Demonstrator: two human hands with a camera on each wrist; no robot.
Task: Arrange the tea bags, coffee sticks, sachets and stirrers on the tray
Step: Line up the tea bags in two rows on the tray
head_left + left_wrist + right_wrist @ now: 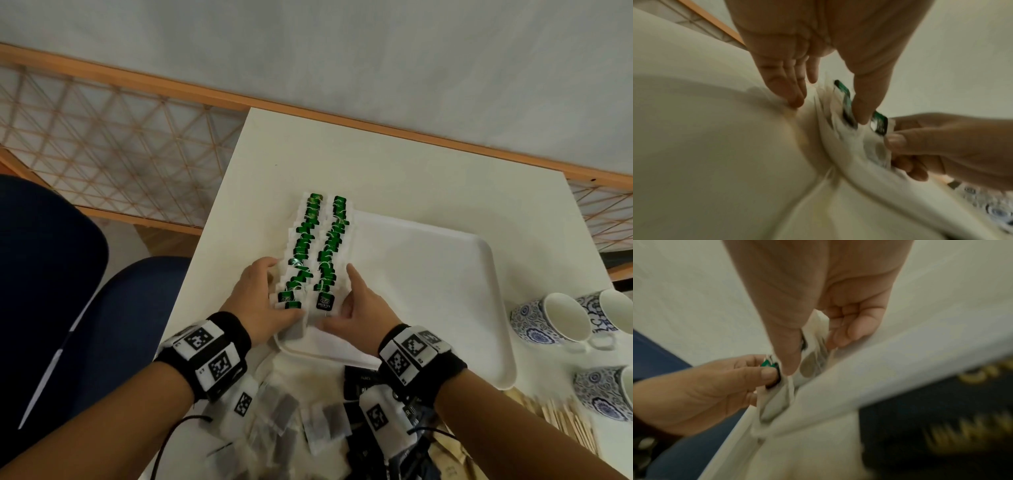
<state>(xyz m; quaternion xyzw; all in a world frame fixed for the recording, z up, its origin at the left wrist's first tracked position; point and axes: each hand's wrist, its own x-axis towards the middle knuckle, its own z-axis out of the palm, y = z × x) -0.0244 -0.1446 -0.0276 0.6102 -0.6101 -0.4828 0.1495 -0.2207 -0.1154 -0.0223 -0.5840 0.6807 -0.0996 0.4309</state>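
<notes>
Two rows of green-tagged tea bags (318,253) lie along the left side of the white tray (445,291). My left hand (260,294) presses against the left row's near end with straight fingers (793,92), its thumb (861,108) on a green tag (844,95). My right hand (363,305) flanks the right row with the index finger stretched along it. Its thumb (789,353) and curled fingers (851,327) pinch the nearest tea bags (812,363).
Loose dark tea bags (284,418) and black sachets (359,380) are piled at the table's near edge under my wrists. Wooden stirrers (565,421) and blue-patterned cups (548,318) stand to the right. A blue chair (102,325) is beside the table's left edge.
</notes>
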